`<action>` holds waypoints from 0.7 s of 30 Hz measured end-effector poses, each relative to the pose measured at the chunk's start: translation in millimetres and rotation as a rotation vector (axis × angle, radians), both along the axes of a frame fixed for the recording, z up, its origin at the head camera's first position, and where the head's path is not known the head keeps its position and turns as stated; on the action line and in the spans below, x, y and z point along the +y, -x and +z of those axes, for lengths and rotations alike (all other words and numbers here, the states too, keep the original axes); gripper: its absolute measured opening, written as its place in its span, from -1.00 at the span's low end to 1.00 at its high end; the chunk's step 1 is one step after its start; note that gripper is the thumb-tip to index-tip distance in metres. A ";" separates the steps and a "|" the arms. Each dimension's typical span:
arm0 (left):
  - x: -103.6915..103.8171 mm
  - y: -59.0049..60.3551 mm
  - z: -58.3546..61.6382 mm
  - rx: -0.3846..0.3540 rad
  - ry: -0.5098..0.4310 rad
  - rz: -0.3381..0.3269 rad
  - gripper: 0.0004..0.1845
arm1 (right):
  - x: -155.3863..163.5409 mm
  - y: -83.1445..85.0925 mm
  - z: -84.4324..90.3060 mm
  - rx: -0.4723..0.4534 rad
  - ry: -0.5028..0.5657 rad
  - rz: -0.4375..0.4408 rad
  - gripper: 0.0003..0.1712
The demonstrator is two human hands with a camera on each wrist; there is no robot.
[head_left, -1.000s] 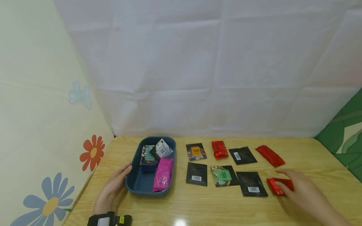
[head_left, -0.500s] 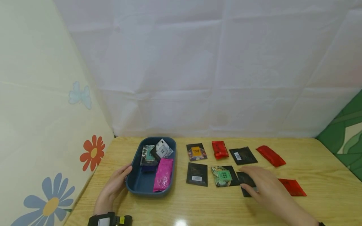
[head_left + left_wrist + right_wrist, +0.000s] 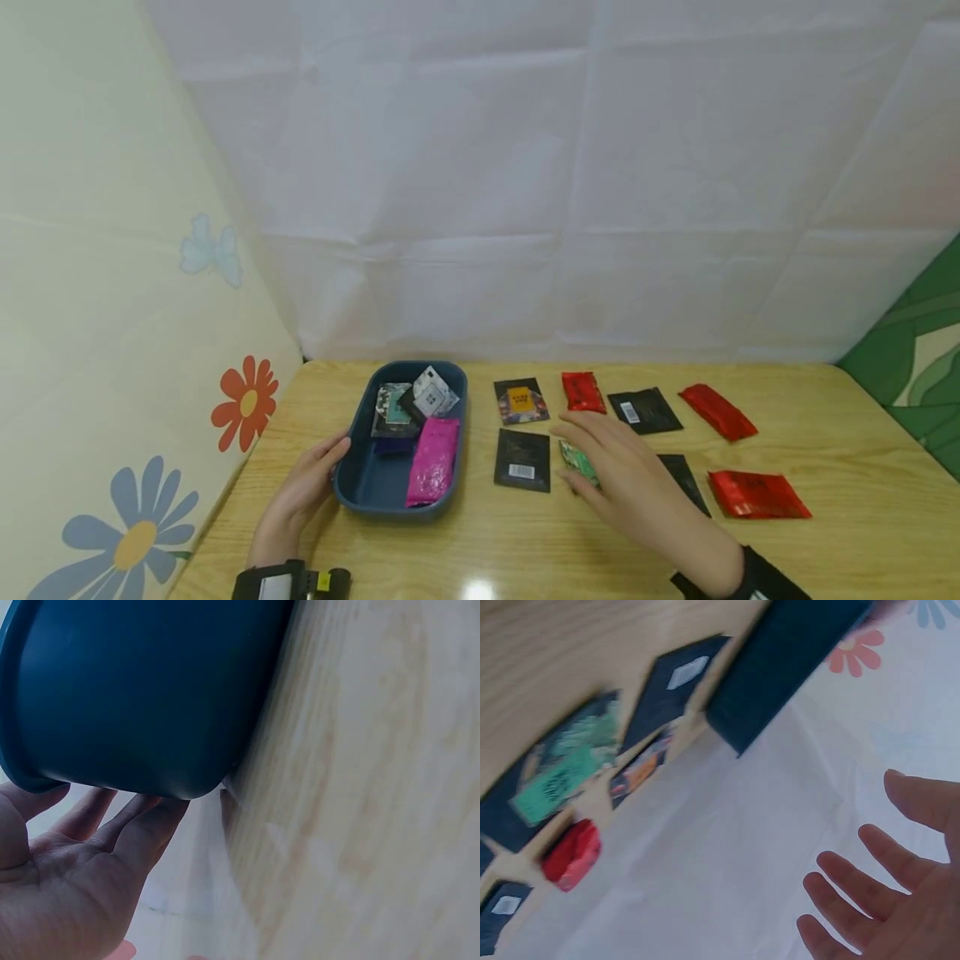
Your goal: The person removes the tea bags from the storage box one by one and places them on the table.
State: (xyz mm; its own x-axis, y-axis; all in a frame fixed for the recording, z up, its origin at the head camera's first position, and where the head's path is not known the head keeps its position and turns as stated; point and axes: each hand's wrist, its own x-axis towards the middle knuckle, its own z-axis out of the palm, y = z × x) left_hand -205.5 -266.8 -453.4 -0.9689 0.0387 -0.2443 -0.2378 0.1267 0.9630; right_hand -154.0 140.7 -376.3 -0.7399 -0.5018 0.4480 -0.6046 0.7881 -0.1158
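- Our right hand [image 3: 630,483] hovers with fingers [image 3: 855,889] spread and released, holding nothing, just above the green packet [image 3: 579,457].
- Our left hand [image 3: 300,496] rests open against the blue tray [image 3: 352,492], steadying its wall.
- We judge the sorting partly done: several packets lie in the tray, including a pink packet [image 3: 432,461]; about eight are left on the counter [image 3: 825,433].

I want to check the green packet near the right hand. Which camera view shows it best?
The right wrist view, although blurred: the green packet lies uncovered there on a black sachet. In the head view the right hand hides most of it, leaving a green edge. The left wrist view shows only the blue tray and the left hand.
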 end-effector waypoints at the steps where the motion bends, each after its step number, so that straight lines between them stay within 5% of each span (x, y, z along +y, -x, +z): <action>1: 0.2 -0.3 -0.1 0.001 0.002 0.002 -0.37 | -3.8 2.1 1.6 0.001 0.009 0.010 -0.36; 21: 0.4 0.8 1.5 -0.024 -0.016 0.012 -0.39 | -73.8 35.9 7.8 -0.131 -0.011 0.060 -0.38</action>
State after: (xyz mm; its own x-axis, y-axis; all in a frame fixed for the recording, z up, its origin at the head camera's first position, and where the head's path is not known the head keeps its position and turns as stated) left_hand -206.3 -266.4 -452.0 -0.9632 0.0312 -0.2669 -0.2622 0.1087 0.9589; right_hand -189.9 66.9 -368.5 -0.7601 -0.5511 0.3443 -0.6310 0.7525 -0.1886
